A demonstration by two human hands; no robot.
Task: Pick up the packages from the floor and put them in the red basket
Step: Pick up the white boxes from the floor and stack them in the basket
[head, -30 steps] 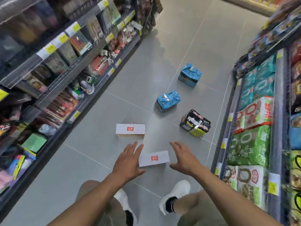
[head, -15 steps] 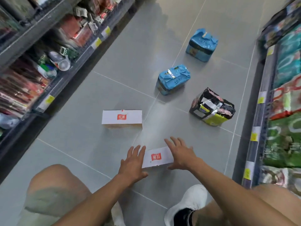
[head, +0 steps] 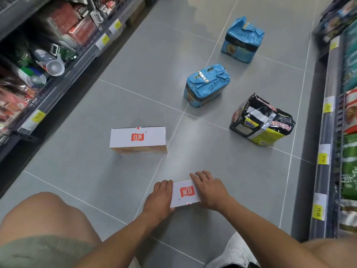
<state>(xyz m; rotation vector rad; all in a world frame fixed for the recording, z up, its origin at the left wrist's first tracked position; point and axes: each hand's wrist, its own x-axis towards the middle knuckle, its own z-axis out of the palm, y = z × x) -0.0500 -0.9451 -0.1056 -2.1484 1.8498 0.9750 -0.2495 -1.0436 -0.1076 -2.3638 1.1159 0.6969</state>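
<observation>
L hand (head: 159,198), R hand (head: 210,190) clasp near box (head: 185,193) (logo up); 2nd box (head: 138,139), blue packs (head: 206,85), black pack (head: 261,120) beyond.

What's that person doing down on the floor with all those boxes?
A person is crouching in a shop aisle and picking up packages. Their left hand and right hand grip the two ends of a small white box down at the floor. Four others lie untouched: a second white box, a near blue pack, a far blue pack and a black and yellow pack.
</observation>
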